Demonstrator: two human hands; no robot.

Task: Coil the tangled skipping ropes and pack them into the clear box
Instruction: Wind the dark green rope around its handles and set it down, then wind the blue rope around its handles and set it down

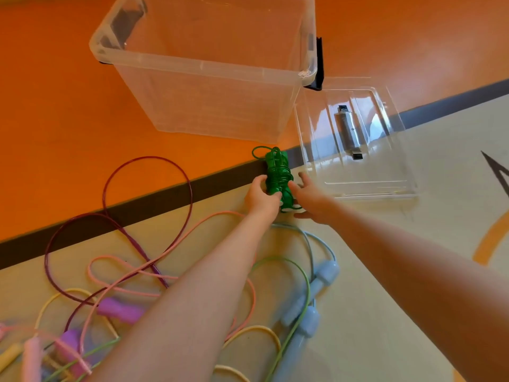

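A green skipping rope is wound into a tight bundle round its handles and is held upright just in front of the clear box. My left hand grips the bundle's left side. My right hand holds its right side, thumb against the coil and fingers curled under the handle ends. The box stands open with nothing inside. Near me on the floor lies a tangle of ropes: dark purple, pink, yellow, light green and light blue.
The box's clear lid lies flat on the floor right of the box, its grey handle facing up. A dark stripe separates the orange floor from the cream floor. Purple handles lie in the tangle at lower left.
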